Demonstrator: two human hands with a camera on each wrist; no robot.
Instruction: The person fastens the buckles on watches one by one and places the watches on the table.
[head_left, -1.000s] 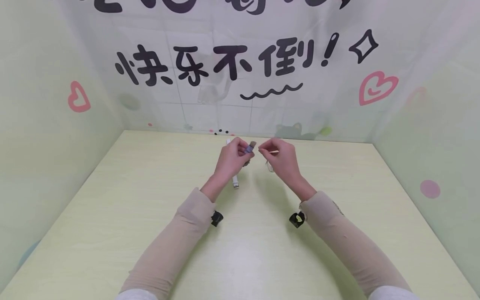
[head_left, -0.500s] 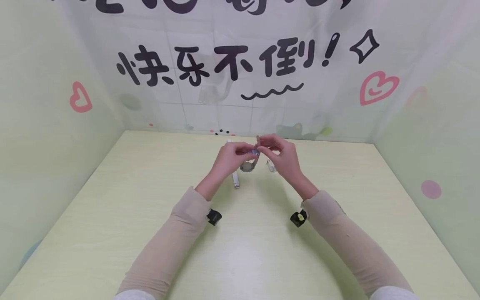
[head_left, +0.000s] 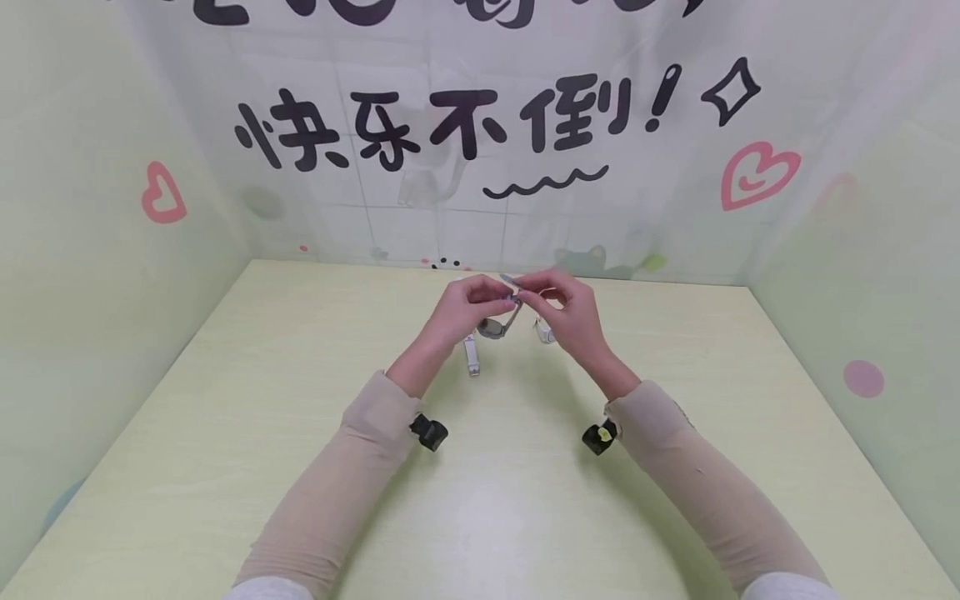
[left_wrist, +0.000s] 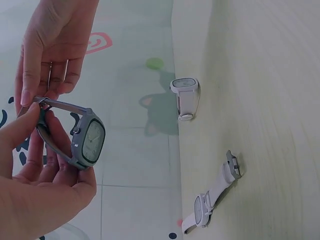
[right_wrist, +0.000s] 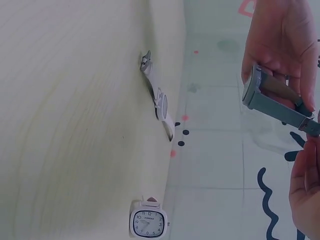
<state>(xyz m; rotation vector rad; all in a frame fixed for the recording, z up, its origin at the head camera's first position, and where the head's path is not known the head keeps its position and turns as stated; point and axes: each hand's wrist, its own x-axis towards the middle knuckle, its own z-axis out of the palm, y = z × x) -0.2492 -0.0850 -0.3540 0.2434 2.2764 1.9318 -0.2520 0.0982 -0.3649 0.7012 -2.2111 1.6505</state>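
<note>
A grey wristwatch [head_left: 492, 327] is held up above the back of the table, its dial facing outward and its strap bent into a loop. My left hand [head_left: 456, 315] pinches the strap around the buckle, thumb against fingers, as the left wrist view shows with the watch case [left_wrist: 91, 140] beside the fingers. My right hand [head_left: 564, 310] pinches the strap's free end close to the buckle [right_wrist: 306, 124]. The fingertips of both hands nearly meet there, and they partly hide the buckle.
A white watch [left_wrist: 202, 210] lies stretched out on the table below my left hand. Another white watch [left_wrist: 185, 95], its strap closed in a loop, stands on the right. The printed backdrop [head_left: 435, 225] rises behind the table's back edge [head_left: 337, 264].
My right hand has moved left to the watch strap and taken hold of its end. The watch case has come into view below my left hand, and the strap end now tilts leftward.
</note>
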